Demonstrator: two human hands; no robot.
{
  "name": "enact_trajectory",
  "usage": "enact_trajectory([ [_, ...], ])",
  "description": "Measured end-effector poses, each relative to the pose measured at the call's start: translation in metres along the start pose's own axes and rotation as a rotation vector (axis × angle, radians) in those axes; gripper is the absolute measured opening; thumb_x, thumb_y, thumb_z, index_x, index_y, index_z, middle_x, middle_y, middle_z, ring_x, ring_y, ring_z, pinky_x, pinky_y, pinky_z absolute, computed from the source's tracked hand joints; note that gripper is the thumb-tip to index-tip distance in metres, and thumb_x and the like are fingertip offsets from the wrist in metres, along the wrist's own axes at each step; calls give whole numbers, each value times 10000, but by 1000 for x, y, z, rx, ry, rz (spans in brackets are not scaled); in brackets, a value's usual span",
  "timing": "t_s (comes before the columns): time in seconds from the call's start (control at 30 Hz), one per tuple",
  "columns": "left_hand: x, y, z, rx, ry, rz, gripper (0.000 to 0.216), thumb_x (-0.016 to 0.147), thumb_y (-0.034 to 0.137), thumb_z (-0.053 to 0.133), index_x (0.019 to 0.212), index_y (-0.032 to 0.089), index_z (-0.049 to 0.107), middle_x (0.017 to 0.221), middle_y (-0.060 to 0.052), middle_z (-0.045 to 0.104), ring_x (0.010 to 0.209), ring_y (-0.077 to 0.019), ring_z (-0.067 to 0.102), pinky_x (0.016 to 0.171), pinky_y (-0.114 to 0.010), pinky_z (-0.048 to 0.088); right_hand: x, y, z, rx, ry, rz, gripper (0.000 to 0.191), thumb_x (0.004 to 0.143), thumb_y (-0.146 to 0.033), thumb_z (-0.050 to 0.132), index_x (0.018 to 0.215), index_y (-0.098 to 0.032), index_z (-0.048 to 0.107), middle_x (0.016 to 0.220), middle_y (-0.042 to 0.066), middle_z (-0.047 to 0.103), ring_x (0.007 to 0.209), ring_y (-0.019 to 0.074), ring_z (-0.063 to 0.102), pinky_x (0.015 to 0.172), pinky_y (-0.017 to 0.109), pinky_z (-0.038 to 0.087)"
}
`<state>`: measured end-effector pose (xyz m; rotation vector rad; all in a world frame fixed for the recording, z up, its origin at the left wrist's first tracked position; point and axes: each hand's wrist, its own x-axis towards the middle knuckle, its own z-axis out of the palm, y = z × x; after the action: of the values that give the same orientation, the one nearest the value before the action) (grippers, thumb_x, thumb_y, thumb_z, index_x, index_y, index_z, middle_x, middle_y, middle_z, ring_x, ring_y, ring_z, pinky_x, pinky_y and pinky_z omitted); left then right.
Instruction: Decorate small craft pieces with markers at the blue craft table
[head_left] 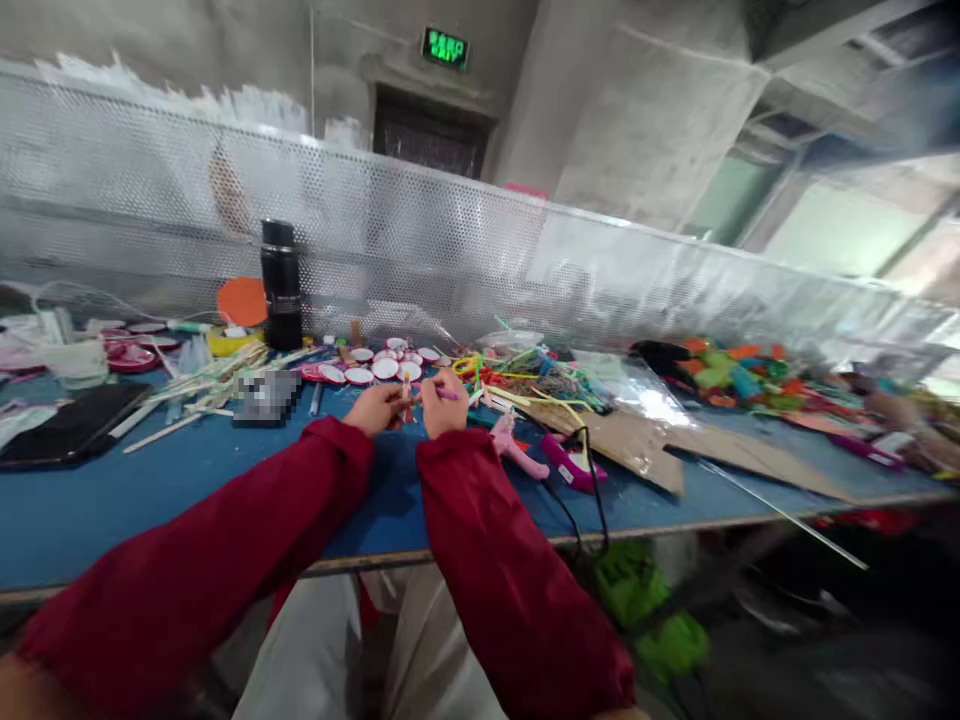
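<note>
Both my arms in dark red sleeves reach over a blue table (112, 500). My left hand (377, 407) is closed in a pinch on a small upright stick-like piece (406, 392). My right hand (442, 402) is closed too, holding a thin pink rod (451, 394) that points to the right. The two hands almost touch. Just beyond them lie several round white-and-red discs (385, 368).
A black flask (280, 284) and an orange disc (241, 301) stand at the back. A pink glue gun (517, 450) with a black cord, cardboard sheets (637, 440), coloured sticks and a dark tablet (71, 422) lie around. A perforated metal screen (450, 250) backs the table.
</note>
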<state>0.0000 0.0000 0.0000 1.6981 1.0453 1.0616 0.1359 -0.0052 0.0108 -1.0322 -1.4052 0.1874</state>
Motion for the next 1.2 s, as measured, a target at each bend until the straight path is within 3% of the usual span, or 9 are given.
enact_trajectory([
  [0.3, -3, 3, 4, -90, -4, -20, 381, 656, 500, 700, 726, 155, 554, 611, 13, 617, 415, -83, 505, 404, -202, 356, -3, -5, -1, 30, -19, 31, 178, 768, -247, 479, 594, -215, 455, 532, -65, 466, 543, 108, 414, 559, 223, 333],
  [1.2, -3, 2, 2, -64, 1, 3, 378, 667, 507, 685, 689, 153, 554, 626, 0, 627, 422, -83, 512, 408, -204, 358, -3, -1, -1, 5, -30, 5, 184, 780, -267, 478, 603, -219, 469, 552, -50, 501, 559, 119, 461, 575, 234, 359],
])
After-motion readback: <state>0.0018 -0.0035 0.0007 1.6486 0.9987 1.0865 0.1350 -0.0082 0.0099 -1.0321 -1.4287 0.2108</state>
